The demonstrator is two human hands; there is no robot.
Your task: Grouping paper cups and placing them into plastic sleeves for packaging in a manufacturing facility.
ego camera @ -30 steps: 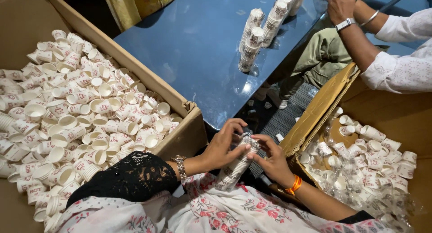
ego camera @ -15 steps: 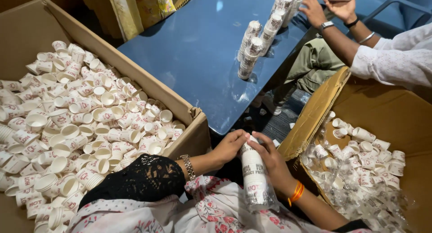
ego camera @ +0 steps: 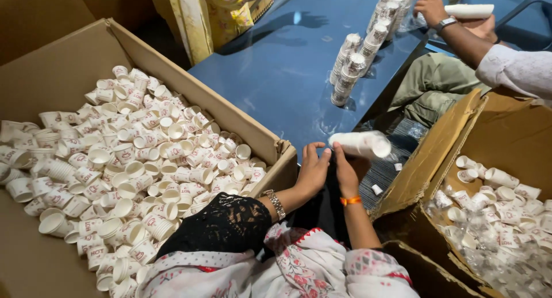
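Observation:
A white stack of paper cups in a clear sleeve [ego camera: 361,144] lies sideways and blurred over the near edge of the blue table [ego camera: 276,68]. Both my hands reach up to its left end. My left hand [ego camera: 313,172], with a metal watch at the wrist, has its fingertips on that end. My right hand [ego camera: 345,172], wearing an orange wristband, pinches the same end. A large cardboard box [ego camera: 244,128] on my left is full of loose white paper cups [ego camera: 144,160].
Several sleeved cup stacks [ego camera: 352,68] lie on the table's far side. At the upper right, another person's hand [ego camera: 431,8] holds a white cup stack [ego camera: 469,11]. A second cardboard box [ego camera: 454,137] on my right holds cups and crumpled plastic [ego camera: 500,211].
The cup stack has gone from upright in my lap to lying sideways up at the table edge, and both hands rose with it. The view tilted upward slightly.

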